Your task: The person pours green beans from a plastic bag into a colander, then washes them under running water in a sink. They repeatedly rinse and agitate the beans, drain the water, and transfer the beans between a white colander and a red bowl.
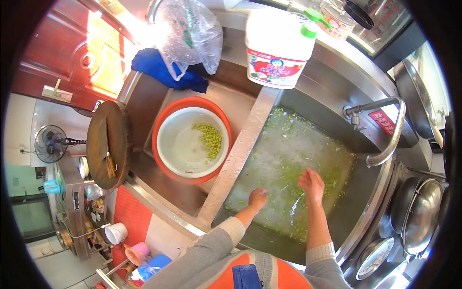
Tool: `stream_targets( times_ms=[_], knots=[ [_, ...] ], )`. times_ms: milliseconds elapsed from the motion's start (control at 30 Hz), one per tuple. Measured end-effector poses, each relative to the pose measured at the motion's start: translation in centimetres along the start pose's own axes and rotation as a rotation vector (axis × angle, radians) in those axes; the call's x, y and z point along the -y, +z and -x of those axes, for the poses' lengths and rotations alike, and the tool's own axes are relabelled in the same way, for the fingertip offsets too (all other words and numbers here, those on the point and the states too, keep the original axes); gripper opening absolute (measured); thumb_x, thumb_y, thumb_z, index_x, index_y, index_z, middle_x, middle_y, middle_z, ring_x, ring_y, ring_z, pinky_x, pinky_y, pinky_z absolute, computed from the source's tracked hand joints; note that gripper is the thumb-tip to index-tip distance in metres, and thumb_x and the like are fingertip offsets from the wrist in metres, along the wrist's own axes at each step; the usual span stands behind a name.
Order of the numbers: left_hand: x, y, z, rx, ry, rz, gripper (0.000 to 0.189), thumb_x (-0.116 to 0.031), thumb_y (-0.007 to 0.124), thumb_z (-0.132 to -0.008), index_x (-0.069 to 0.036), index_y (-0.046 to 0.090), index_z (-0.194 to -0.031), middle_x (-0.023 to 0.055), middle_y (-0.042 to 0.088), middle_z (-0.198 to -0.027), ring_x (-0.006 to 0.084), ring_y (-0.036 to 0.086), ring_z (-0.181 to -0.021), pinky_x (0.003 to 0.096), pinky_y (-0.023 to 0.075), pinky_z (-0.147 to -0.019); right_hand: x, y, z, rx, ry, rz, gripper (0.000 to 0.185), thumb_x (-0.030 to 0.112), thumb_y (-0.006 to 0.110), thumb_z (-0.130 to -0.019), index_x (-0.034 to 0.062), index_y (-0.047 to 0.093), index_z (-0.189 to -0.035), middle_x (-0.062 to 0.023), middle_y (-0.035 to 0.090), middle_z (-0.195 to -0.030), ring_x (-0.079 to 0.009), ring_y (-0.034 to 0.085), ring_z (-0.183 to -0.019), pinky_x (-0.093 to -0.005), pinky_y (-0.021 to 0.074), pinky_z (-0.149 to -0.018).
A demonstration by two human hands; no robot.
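Before me, the right basin point(361, 202) of a steel double sink holds cloudy water with many small green shelled beans point(325, 180) in it. My right hand point(312, 185) is over the water near the densest beans, fingers spread and nothing visible in them. Closer to the divider is my left hand point(257, 199), low at the water, its fingers partly hidden, so its grip is unclear. In the left basin, a white plastic colander point(173, 144) sits inside a red-orange one point(156, 151). A pile of green beans point(211, 140) lies along its right side.
A large detergent jug point(278, 47) stands at the back of the divider. The curved faucet point(391, 144) reaches over the right basin. At left, a round wooden chopping block point(94, 151) carries a cleaver point(108, 151). A blue cloth point(162, 68) and plastic bag point(195, 32) hang behind.
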State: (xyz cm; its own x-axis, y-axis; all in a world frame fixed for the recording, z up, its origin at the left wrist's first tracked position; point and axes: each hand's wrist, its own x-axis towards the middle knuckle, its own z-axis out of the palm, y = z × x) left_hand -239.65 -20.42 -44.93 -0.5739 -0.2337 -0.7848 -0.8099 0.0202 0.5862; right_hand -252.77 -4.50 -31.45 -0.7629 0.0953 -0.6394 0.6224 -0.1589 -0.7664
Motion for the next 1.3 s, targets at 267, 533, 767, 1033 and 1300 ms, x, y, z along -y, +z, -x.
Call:
stream_targets(
  times_ms=[267,533,767,1033,1300],
  knots=[
    [1.2,-0.2,-1.8,-0.161,0.153,-0.547,0.052,-0.019,0.061,-0.067,-0.001,0.047,-0.114,0.0242,0.05,-0.109,0.036,0.045,-0.105,0.039,0.0374,-0.091,-17.7,-22.8,-3.5,-0.633,0.278,0.641,0.04,0.016,0.055,-0.074,-0.0005,0.052,-0.111,-0.0191,0.053,-0.112,-0.0292,0.051,-0.101,-0.0335,0.0379,-0.087],
    [-3.7,3.6,-6.4,-0.015,0.324,-0.61,0.045,-0.013,0.062,-0.065,-0.001,0.05,-0.107,0.0212,0.057,-0.09,0.0336,0.055,-0.088,0.0392,0.044,-0.076,-18.8,-15.4,-8.2,-0.522,0.268,0.39,0.036,0.02,0.05,-0.078,-0.001,0.054,-0.107,-0.0196,0.054,-0.11,-0.0302,0.05,-0.103,-0.0351,0.0372,-0.088],
    [-8.1,10.6,-7.1,0.197,0.356,-0.532,0.047,-0.001,0.056,-0.065,-0.002,0.049,-0.111,0.0195,0.057,-0.098,0.0318,0.055,-0.091,0.0351,0.0437,-0.079,-22.8,-8.2,-11.8,-0.496,0.167,-0.356,0.024,0.024,0.055,-0.075,0.0003,0.06,-0.078,-0.0115,0.06,-0.077,-0.0205,0.053,-0.071,-0.034,0.0419,-0.069],
    [-9.9,11.8,-2.6,0.407,0.739,-0.715,0.055,0.007,0.045,-0.067,-0.008,0.044,-0.121,0.0179,0.041,-0.124,0.0332,0.047,-0.106,0.0315,0.0422,-0.084,-15.3,-7.8,-9.4,-0.219,0.415,-0.69,0.028,0.028,0.046,-0.082,0.0048,0.059,-0.092,-0.0067,0.061,-0.085,-0.0226,0.057,-0.08,-0.0364,0.046,-0.071],
    [-15.1,4.2,4.1,0.438,0.242,0.344,0.025,0.007,0.043,-0.077,-0.001,0.054,-0.098,0.012,0.054,-0.105,0.0221,0.06,-0.082,0.0313,0.0546,-0.058,-5.1,-9.2,-2.6,0.517,0.277,-1.111,0.029,0.029,0.043,-0.084,0.0053,0.054,-0.094,-0.0134,0.057,-0.093,-0.0325,0.055,-0.086,-0.0468,0.0473,-0.076]
  ],
)
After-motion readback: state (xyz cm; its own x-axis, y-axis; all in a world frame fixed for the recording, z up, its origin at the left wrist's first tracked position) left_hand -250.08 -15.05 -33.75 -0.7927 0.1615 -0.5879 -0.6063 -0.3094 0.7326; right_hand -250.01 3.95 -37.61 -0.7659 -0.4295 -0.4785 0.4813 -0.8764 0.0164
